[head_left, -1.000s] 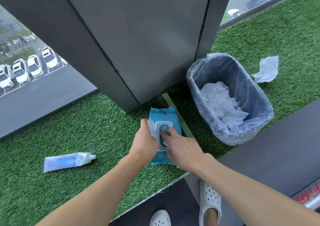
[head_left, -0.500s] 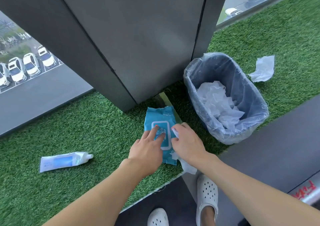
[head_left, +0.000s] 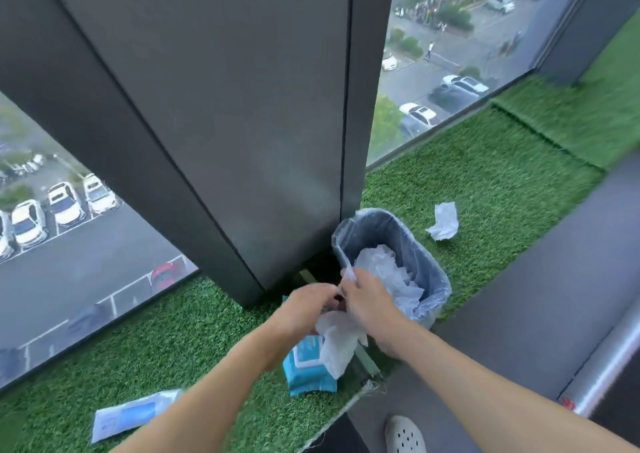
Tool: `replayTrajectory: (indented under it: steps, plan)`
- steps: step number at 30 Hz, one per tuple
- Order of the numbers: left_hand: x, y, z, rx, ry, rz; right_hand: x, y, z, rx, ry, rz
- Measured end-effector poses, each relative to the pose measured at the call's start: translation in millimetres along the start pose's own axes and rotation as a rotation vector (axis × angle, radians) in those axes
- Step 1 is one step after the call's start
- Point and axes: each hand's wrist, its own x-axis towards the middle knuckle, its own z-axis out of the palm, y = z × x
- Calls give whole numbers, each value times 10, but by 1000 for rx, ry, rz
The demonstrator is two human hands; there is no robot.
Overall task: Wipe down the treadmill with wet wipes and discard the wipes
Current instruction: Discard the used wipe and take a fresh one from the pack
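1. Head view: we see the left hand (head_left: pixel 308 308) and right hand (head_left: pixel 370 305) close together, their curled fingers pinching a thin white wet wipe (head_left: pixel 337 345) that hangs over a flat blue plastic wipes pack (head_left: pixel 306 371).
2. The pack lies on green artificial turf (head_left: pixel 173 341), just near of a dark grey pillar (head_left: pixel 225 123).
3. To the right stands a grey bin with a clear liner (head_left: pixel 437 281), holding used wipes.
4. Farther right on the turf lies a crumpled white wipe (head_left: pixel 444 223); at near left, a white-and-blue tube (head_left: pixel 128 416).
5. Windows (head_left: pixel 69 244) flank the pillar, overlooking parked cars.
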Motion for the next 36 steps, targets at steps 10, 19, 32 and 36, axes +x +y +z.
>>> replayTrajectory:
  steps: [10,19,32,36]
  plan:
    - [-1661,2008,342,492,-141,549,-1710,-1618,-1609,268,360,-171]
    - [-2822,3040,1963,378,-229,783,-3678,-1568,-3167,393,556,-225]
    - [-4655,2872,5502,268,-684,855,-7069,131,-4815,170,1169,-154]
    - [-5058,2890,6092,290,-714,833,-7616,462,-5341,169,1227,-150]
